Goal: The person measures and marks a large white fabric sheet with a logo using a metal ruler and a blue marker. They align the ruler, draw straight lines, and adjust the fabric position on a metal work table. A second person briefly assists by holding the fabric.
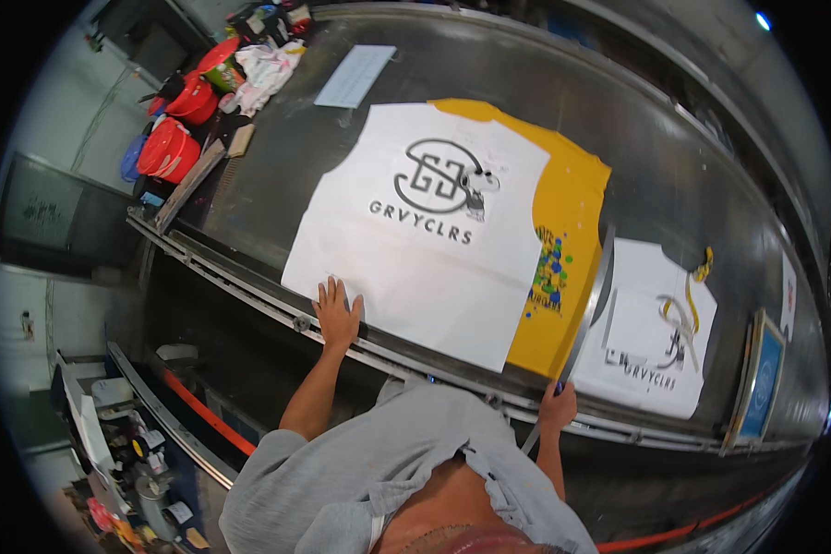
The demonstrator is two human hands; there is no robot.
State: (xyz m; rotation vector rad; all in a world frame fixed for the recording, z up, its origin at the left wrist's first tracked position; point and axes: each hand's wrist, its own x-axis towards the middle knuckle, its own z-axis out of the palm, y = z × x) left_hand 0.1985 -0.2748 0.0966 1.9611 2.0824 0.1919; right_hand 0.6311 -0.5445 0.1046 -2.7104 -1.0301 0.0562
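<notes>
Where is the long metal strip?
In the head view, right of centre, the right hand holds the strip between the yellow piece and the smaller white piece.

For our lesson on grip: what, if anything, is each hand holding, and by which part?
The right hand grips a long grey strip near its end closest to the body. The left hand holds nothing; it rests on the white sheet.

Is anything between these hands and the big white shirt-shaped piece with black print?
Nothing visible blocks the left hand, resting on the big white piece. A yellow shirt-shaped piece lies between that and the right hand, gripping a long grey metal strip.
</notes>
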